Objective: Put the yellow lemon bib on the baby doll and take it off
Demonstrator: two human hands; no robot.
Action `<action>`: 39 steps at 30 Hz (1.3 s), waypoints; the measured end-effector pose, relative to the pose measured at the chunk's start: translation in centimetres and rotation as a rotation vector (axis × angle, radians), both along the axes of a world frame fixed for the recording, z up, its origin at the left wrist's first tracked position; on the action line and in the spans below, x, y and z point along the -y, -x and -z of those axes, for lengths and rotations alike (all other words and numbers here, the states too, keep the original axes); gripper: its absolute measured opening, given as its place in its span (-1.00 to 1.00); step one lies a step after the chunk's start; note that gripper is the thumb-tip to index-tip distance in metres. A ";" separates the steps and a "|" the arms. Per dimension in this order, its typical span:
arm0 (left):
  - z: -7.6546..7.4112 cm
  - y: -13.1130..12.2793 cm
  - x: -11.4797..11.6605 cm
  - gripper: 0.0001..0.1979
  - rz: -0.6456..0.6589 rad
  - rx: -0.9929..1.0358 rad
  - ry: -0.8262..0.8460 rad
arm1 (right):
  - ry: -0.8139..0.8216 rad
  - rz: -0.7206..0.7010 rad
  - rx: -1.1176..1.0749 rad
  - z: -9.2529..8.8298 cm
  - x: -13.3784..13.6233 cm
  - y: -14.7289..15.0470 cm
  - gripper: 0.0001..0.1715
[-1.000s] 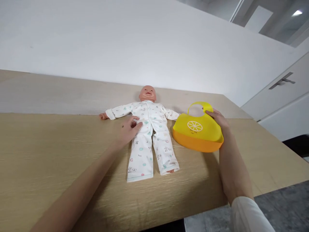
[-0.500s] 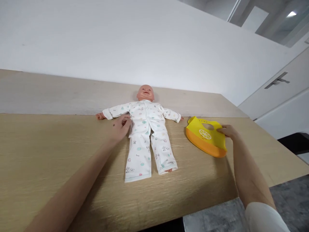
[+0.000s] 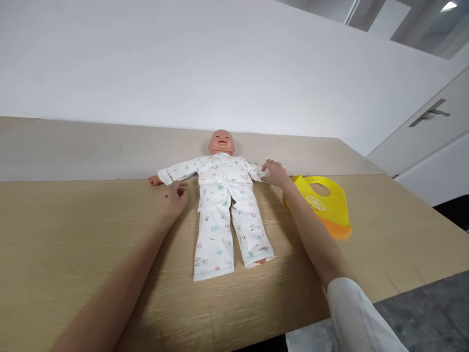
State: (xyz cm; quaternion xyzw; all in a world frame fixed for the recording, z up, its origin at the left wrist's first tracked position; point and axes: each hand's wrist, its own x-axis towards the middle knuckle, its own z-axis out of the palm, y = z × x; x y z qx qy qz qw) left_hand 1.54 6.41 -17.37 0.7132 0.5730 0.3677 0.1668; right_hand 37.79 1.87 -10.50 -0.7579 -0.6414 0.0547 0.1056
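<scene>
A baby doll (image 3: 222, 178) in white printed pyjamas lies on its back, arms spread and legs toward me. My left hand (image 3: 176, 199) is just below one of its sleeves, beside the torso; the fingers are loosely bent with a gap at the thumb, and nothing shows in them. Over the other sleeve's cuff is my right hand (image 3: 275, 173), fingers and thumb apart; whether it touches the cloth I cannot tell. A yellow bib (image 3: 335, 201) with an orange pocket and a white citrus print lies to the right, partly covered by my right forearm.
The doll and bib lie on a light wooden table (image 3: 91, 234). A pale strip (image 3: 73, 149) runs along its back, against a white wall (image 3: 164, 63). At the right are a door handle (image 3: 429, 113) and a grey floor (image 3: 428, 313) beyond the table edge.
My right hand has let go of the bib and moved left to the doll's sleeve. The bib now lies flatter. My left hand has drawn slightly away from the doll's side.
</scene>
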 end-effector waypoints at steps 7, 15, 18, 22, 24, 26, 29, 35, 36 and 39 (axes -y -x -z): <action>0.6 -0.2 0.5 -0.86 0.043 -0.183 -0.060 | -0.007 0.156 0.075 0.9 -1.8 -1.2 -0.80; 0.5 -0.2 0.6 -0.86 0.064 -0.239 -0.048 | -0.232 0.174 0.207 2.7 -1.3 -0.2 -0.63; 0.4 -0.2 0.8 -0.87 0.070 -0.254 -0.043 | -0.232 0.174 0.246 3.0 -0.8 0.7 -0.60; 0.4 -0.3 0.9 -0.85 0.114 -0.258 -0.046 | -0.180 0.089 0.206 3.4 -0.4 2.3 -0.63; 0.4 -0.3 1.0 -0.84 0.110 -0.278 -0.043 | -0.148 0.068 0.142 3.7 -0.3 2.9 -0.63; 0.3 -0.3 1.1 -0.83 0.104 -0.313 -0.039 | -0.162 0.081 0.089 3.9 -0.5 3.2 -0.60; 0.0 -0.3 1.2 -0.84 0.110 -0.378 -0.029 | -0.230 0.139 -0.034 3.5 -1.2 2.9 -0.58; 0.2 -0.3 1.1 -0.85 0.110 -0.357 -0.011 | -0.114 0.237 -0.161 -0.3 -4.7 -0.3 -0.66; 0.3 -0.3 1.0 -0.84 0.108 -0.348 -0.005 | -0.044 0.218 -0.126 -0.9 -5.3 -1.0 -0.66; 0.3 -0.4 1.0 -0.83 0.098 -0.341 0.006 | 0.132 0.178 -0.092 -1.9 -6.6 -2.3 -0.68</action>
